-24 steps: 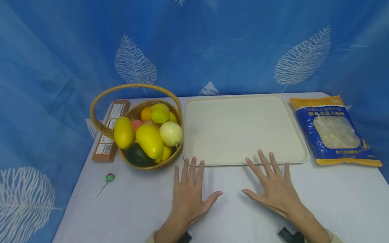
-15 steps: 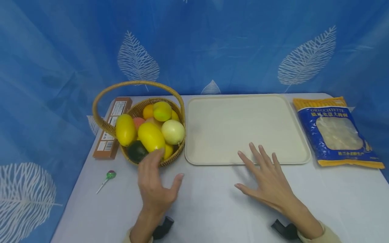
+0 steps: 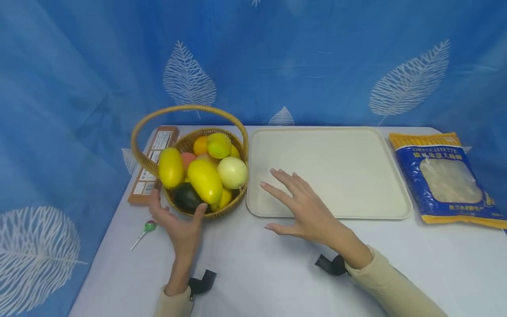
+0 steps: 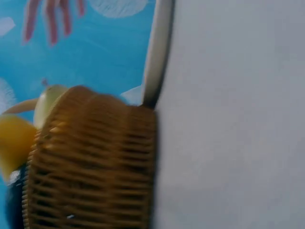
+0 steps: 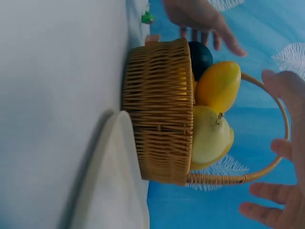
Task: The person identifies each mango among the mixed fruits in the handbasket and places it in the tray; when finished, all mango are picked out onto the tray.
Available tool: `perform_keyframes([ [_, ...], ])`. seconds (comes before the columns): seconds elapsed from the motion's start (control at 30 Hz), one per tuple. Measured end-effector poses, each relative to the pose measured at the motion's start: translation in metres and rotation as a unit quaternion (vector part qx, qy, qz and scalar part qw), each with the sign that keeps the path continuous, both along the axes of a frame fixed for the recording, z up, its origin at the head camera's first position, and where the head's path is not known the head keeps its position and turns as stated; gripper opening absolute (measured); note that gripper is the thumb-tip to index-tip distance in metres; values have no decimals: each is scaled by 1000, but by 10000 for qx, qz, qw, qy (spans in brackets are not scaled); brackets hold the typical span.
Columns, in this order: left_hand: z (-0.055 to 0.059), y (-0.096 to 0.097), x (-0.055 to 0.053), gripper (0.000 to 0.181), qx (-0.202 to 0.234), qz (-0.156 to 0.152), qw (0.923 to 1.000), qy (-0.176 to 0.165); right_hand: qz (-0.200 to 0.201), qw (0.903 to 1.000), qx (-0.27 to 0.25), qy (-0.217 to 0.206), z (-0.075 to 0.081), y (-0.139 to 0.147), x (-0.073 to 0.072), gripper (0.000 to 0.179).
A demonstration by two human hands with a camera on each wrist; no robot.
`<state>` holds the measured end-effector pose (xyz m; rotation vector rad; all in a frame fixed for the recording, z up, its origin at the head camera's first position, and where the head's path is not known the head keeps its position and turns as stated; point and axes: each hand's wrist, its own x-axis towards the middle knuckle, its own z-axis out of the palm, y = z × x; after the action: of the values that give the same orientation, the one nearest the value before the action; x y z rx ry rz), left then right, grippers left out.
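Note:
A wicker basket [image 3: 229, 211] with a tall arched handle [image 3: 190, 107] stands at the left of the table, heaped with fruit. Two yellow mangoes [image 3: 204, 180], a dark green avocado [image 3: 186, 198], a pale green round fruit [image 3: 232, 173] and a lemon [image 3: 219, 145] show on top. At the basket's front left, my left hand [image 3: 180, 226] has its thumb and fingers spread, close to the rim. My right hand [image 3: 306, 211] hovers over the tray's front left part with fingers spread toward the basket. Both hands hold nothing. The right wrist view shows the basket [image 5: 157, 109] side-on, right fingers near its handle.
A cream rectangular tray [image 3: 328, 171] lies right beside the basket. Farther right is a blue and yellow bag of orecchiette [image 3: 447, 176]. A long brown box [image 3: 137, 199] lies behind the basket's left side, and a green-wrapped lollipop [image 3: 150, 226] lies left of my left hand.
My left hand has moved left from the tray's front edge to the basket's front left and turned. My right hand has moved left toward the basket. The view has shifted slightly.

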<state>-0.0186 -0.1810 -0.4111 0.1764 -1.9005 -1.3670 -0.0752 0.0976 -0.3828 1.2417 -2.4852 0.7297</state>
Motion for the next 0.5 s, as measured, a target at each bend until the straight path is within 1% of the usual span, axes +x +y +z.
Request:
perform_keyframes([
  [0.1,0,7,1,113,261,-196,9989,-336,291,9995,-129,41,4,-17,-14,84],
  [0.17,-3,8,1,114,370,-297,9972,-581,444,9988,-191,84,7,-30,-22,83],
  [0.23,-6,7,0,115,476,-395,9953,-750,575,9980,-247,122,9,-43,-29,83],
  [0.33,-24,0,-4,120,537,-474,9939,-832,790,9962,-358,123,14,-63,-37,85],
  [0.4,-34,-4,-5,123,506,-518,9937,-853,923,9947,-441,104,16,-76,-41,85],
  [0.47,-40,-7,-7,127,491,-589,9939,-796,1029,9934,-501,45,20,-86,-46,85],
  [0.5,-37,-6,-7,129,526,-669,9933,-782,1075,9928,-528,16,20,-91,-48,84],
])
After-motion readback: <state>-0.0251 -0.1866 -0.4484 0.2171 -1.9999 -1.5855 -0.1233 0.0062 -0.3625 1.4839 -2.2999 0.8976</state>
